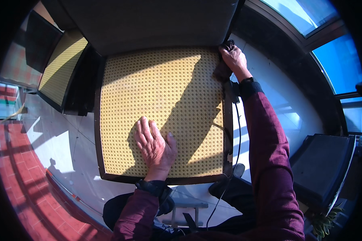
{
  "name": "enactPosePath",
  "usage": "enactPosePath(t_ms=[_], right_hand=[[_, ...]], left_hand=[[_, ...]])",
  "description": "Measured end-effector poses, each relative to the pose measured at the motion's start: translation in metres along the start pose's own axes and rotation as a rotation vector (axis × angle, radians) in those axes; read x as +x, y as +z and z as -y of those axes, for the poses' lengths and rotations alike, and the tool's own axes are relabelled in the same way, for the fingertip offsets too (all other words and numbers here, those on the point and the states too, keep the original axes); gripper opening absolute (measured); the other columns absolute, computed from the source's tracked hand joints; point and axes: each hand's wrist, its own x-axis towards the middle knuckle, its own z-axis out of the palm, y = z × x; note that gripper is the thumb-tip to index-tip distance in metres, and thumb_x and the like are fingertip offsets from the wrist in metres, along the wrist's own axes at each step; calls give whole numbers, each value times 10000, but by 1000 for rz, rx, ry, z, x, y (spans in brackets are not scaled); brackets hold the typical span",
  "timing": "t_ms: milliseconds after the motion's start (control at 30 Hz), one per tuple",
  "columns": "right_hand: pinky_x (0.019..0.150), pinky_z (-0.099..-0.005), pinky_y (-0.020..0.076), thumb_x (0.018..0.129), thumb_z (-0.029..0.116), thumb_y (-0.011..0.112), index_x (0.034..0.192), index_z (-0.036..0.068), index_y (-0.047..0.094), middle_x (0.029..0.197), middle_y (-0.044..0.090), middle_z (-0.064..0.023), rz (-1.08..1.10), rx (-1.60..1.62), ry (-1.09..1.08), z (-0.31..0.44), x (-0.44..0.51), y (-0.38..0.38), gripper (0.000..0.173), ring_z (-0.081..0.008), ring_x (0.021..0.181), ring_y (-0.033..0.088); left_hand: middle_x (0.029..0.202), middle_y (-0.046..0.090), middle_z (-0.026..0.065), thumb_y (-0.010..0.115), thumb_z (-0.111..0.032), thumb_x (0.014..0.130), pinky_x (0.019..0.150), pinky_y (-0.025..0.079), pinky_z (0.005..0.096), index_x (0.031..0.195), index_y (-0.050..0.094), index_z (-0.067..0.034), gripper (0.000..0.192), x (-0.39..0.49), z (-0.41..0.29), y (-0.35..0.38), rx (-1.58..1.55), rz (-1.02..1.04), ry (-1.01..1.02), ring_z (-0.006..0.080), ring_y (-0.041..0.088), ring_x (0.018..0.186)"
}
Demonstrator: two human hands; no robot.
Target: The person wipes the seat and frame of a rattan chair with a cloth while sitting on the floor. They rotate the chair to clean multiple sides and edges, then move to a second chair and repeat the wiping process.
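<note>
Before me is a chair seat (pixel 157 90) with a yellow woven-cane pattern and a dark frame. My left hand (pixel 155 146) rests palm down on its near part, holding nothing, with the thumb apart from the fingers. At the seat's far right corner, my right hand (pixel 235 58) grips a dark cloth (pixel 222 70), which hangs down along the frame beside the dark backrest (pixel 150 24). The fingertips are partly hidden in the cloth. A black cable (pixel 239 129) runs down from near my right wrist past the seat's right side.
A similar cane-patterned seat (pixel 63 64) stands at the left. Low at the right is a dark padded piece (pixel 322 165), with a potted plant (pixel 325 223) below it. A small stool (pixel 188 206) stands between my legs. Windows (pixel 339 64) line the right side; red tiles (pixel 33 180) lie lower left.
</note>
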Motion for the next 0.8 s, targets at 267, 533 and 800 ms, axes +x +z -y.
enactPosePath(t_ms=[267,533,800], right_hand=[[990,-488,561,927,423,612,1210,81,734,1150,767,-233,104,-35,-75,-11,-15,-9,461,-433,1129,716],[979,-512,557,952,454,627,1251,72,702,1145,761,-255,162,-43,-48,-32,-99,-28,491,-452,1115,714],[888,-529,563,967,441,648,1218,81,663,1044,759,-263,252,-61,-88,-54,-187,-51,440,-461,1008,730]], left_hand=[[1661,300,275,660,-311,933,1266,208,626,1506,394,67,737,2,1,4,44,-28,21,454,248,1567],[1656,331,243,685,-346,928,1262,241,609,1482,454,60,724,1,0,4,81,-35,-7,425,273,1565],[1648,341,232,654,-348,952,1249,263,614,1479,455,65,699,2,0,5,66,-70,6,416,281,1562]])
